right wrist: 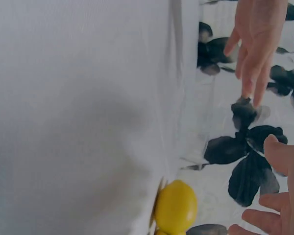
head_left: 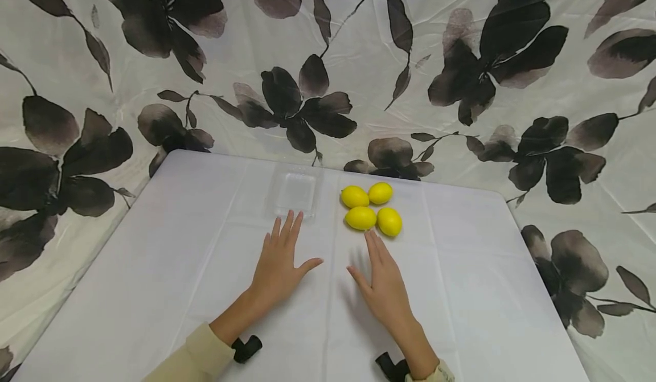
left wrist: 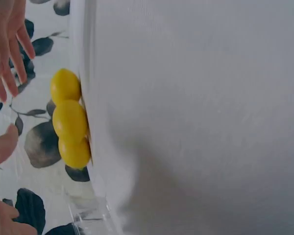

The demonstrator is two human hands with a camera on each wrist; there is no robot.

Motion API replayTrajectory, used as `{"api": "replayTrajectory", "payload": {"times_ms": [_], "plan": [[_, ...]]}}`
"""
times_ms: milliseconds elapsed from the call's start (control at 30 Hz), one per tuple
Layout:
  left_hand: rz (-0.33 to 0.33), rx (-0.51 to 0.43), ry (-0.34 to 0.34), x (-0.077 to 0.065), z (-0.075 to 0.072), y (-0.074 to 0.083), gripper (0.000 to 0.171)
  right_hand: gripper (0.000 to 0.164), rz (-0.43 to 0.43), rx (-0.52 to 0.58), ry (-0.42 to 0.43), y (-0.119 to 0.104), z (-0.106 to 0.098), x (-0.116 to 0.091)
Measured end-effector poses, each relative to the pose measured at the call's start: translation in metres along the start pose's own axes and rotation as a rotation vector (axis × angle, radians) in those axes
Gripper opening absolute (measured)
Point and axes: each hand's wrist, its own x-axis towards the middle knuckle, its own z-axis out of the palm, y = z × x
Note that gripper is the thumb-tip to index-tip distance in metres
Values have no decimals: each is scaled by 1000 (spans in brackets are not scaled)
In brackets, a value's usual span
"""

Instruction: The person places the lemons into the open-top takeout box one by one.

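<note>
Several yellow lemons [head_left: 360,218] sit in a tight cluster on the white-covered table, right of centre in the head view. To their left lies a clear plastic tray [head_left: 295,193], its see-through wall partly visible in the left wrist view. My left hand [head_left: 277,265] hovers over the cloth with fingers straight and thumb spread, fingertips at the tray's near edge. My right hand [head_left: 384,285] is held with fingers extended towards the lemons, its fingertips just short of the nearest ones in the head view. Neither hand holds anything. The wrist views show both hands raised above the tabletop.
A white cloth [head_left: 154,291] with fold creases covers the table. Behind and beside it hangs a white curtain [head_left: 379,86] with dark flower prints. Each wrist wears a black strapped device [head_left: 248,349] below a beige sleeve [head_left: 195,353].
</note>
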Motion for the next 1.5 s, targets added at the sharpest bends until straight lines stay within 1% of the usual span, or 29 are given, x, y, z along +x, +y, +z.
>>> {"api": "replayTrajectory", "payload": {"times_ms": [100,233,300,467,600,733,833,1033,1233,1333,1500], "plan": [[-1,-61,23,11,-2,-3,100,78,-6,5,21,3,-2,5],[-32,-163,48,25,-6,-5,100,77,-2,27,42,8,-3,10],[-42,-199,64,31,-7,-7,100,76,-7,31,56,11,-3,12],[-64,-283,104,43,-8,-13,101,76,-19,21,82,18,-5,16],[-73,-341,146,50,-11,-23,101,76,-20,31,79,22,-6,20],[-69,-371,182,57,-13,-34,103,77,-13,52,55,25,-9,25],[-79,-385,193,62,-15,-42,105,77,-14,65,31,30,-11,29],[-131,-400,177,70,-20,-51,110,75,-36,127,25,44,-13,39],[-151,-412,170,77,-23,-57,110,71,-41,153,21,57,-13,48],[-170,-398,165,79,-22,-62,111,66,-45,165,22,61,-14,51],[-204,-372,166,82,-21,-69,113,61,-23,207,24,70,-18,58]]}}
